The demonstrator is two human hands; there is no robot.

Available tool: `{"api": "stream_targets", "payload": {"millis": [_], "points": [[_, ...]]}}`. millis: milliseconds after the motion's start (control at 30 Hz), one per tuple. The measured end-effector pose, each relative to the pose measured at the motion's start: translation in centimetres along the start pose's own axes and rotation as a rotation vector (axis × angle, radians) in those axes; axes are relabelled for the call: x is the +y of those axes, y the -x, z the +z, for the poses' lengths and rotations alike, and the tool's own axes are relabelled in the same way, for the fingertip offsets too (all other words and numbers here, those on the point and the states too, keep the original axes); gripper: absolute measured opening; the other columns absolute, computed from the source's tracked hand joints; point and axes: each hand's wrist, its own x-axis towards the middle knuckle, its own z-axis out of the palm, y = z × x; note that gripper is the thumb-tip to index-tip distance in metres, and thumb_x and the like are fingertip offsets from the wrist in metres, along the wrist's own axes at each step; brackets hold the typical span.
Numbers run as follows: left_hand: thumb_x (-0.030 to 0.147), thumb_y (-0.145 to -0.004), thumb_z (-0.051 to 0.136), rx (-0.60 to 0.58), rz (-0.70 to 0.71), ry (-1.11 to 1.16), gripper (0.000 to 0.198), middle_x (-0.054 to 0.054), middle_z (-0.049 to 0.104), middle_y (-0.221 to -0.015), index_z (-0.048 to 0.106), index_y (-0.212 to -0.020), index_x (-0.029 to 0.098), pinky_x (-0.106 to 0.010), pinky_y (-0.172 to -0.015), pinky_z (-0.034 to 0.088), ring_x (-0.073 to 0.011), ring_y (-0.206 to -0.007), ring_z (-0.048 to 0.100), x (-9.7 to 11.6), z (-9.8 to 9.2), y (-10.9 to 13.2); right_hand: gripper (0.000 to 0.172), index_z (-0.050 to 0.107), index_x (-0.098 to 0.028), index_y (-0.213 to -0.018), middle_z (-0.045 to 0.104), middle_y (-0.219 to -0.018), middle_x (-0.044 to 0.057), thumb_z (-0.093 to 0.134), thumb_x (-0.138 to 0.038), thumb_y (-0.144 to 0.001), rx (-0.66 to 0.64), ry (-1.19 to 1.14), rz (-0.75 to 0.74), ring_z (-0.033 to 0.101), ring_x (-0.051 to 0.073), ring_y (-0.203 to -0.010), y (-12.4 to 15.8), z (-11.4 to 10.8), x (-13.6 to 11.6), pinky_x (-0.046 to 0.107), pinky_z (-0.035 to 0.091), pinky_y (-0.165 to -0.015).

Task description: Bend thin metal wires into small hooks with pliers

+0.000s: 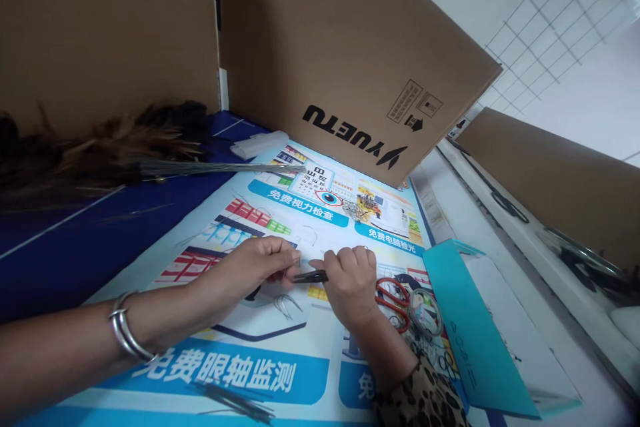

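Note:
My left hand (255, 267) rests on a printed poster (260, 373) with its fingers pinched on a thin wire piece that is hard to make out. My right hand (350, 280) is closed round small black pliers (310, 276), whose tip points left toward the left fingertips. The two hands nearly touch. A few bent wire hooks (286, 303) lie on the poster just below the hands. A silver bangle (125, 333) circles my left wrist.
Red-handled scissors (395, 300) and a clear tape roll (425, 312) lie right of my right hand. A teal folder (475, 333) lies further right. Dark feathers (100, 147) with a wire bundle (225, 168) lie at back left. Tall cardboard panels (350, 47) stand behind. Dark sticks (235, 401) lie at the front.

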Motion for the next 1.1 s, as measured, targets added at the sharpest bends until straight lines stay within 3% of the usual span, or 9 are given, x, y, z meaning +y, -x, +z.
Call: {"api": "stream_targets", "payload": {"millis": [533, 1100], "points": [[0.067, -0.081, 0.068, 0.041, -0.027, -0.047, 0.046, -0.004, 0.071, -0.065, 0.063, -0.069, 0.023, -0.035, -0.070, 0.042, -0.0215, -0.068, 0.058, 0.12, 0.16, 0.23, 0.041, 0.064, -0.021, -0.077, 0.056, -0.070, 0.004, 0.055, -0.045, -0.109, -0.064, 0.026, 0.019, 0.044, 0.023, -0.073, 0.11, 0.13, -0.13, 0.039, 0.027, -0.072], [0.063, -0.079, 0.072, 0.072, 0.004, -0.008, 0.043, -0.001, 0.068, -0.061, 0.063, -0.066, 0.022, -0.033, -0.068, 0.042, -0.0187, -0.064, 0.058, 0.65, 0.40, 0.56, 0.042, 0.060, -0.021, -0.072, 0.059, -0.067, 0.004, 0.057, -0.040, -0.109, -0.036, 0.015, 0.017, 0.047, 0.023, -0.070, 0.30, 0.70, -0.44, 0.038, 0.026, -0.069]]}}
